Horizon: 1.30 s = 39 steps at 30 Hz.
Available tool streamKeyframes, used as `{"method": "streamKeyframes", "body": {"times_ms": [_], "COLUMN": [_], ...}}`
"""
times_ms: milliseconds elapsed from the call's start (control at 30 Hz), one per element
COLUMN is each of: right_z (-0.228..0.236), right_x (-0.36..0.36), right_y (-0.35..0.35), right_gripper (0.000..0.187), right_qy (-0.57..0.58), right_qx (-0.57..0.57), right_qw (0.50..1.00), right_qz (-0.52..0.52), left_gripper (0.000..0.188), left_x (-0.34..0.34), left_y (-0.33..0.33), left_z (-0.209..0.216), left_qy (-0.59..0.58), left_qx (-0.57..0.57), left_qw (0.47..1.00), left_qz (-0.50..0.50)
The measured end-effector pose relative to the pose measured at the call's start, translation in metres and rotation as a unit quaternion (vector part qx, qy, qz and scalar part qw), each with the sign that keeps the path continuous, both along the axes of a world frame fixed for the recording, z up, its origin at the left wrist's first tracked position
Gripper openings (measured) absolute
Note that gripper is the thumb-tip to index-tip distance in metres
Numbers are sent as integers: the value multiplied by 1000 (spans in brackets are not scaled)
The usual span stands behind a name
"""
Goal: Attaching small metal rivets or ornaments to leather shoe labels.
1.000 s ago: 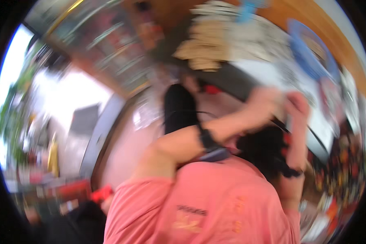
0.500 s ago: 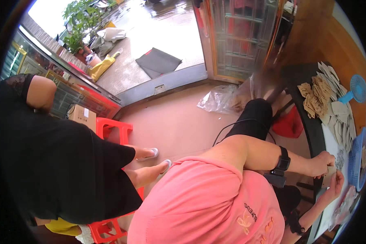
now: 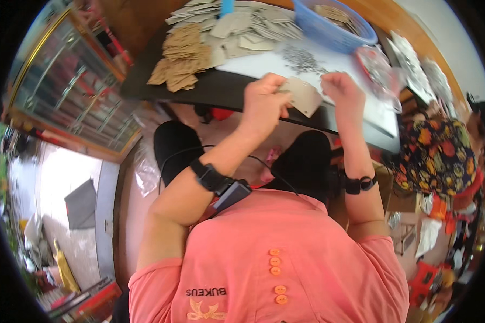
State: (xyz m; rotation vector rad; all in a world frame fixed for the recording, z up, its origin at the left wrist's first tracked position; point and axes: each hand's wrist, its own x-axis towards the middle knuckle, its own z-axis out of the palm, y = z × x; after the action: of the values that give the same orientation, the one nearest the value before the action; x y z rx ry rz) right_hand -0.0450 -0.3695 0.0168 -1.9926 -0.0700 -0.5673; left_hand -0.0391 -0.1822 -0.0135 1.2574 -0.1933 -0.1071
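Note:
My left hand (image 3: 265, 102) is closed on the edge of a flat beige card (image 3: 303, 98), thumb and fingers pinching its left side. The card is held tilted above the table's near edge, and small dark spots or holes show on it. To the right of the card, apart from it, my right hand (image 3: 344, 89) is raised with its fingers drawn together. Whatever is between those fingertips, if anything, is too small to make out. Just beyond both hands, a scatter of small grey metal-looking pieces (image 3: 302, 59) lies on a white sheet (image 3: 253, 65).
Brown cards (image 3: 183, 56) are heaped on the black table (image 3: 145, 81) at left, with beige cards (image 3: 253, 27) behind them. A blue basket (image 3: 334, 35) holds more brown pieces. Clear plastic bags (image 3: 380, 72) lie at right. A flower-patterned cloth (image 3: 436, 156) is beyond my right arm.
The view has swung from the doorway and a nearby person to the table. My right hand, earlier at the card beside my left, is now apart from it. My left hand still holds the card.

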Motion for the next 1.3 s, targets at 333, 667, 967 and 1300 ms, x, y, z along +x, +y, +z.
{"method": "streamKeyframes", "body": {"times_ms": [333,667,967,1300], "right_z": [11,-1,-9,-9], "right_x": [9,29,24,28], "right_y": [-62,-59,-60,-67], "right_gripper": [11,9,8,7], "right_qy": [72,34,-48,-66], "right_qx": [-222,-436,-476,-477], "right_qw": [966,891,873,875], "right_qz": [-111,-124,-99,-56], "left_gripper": [20,21,21,22], "left_x": [2,-1,-1,0], "left_y": [1,3,3,2], "left_z": [12,10,10,12], "left_qy": [33,24,12,12], "left_qx": [62,61,64,79], "left_qw": [996,996,996,995], "left_qz": [-45,-59,-54,-52]}}
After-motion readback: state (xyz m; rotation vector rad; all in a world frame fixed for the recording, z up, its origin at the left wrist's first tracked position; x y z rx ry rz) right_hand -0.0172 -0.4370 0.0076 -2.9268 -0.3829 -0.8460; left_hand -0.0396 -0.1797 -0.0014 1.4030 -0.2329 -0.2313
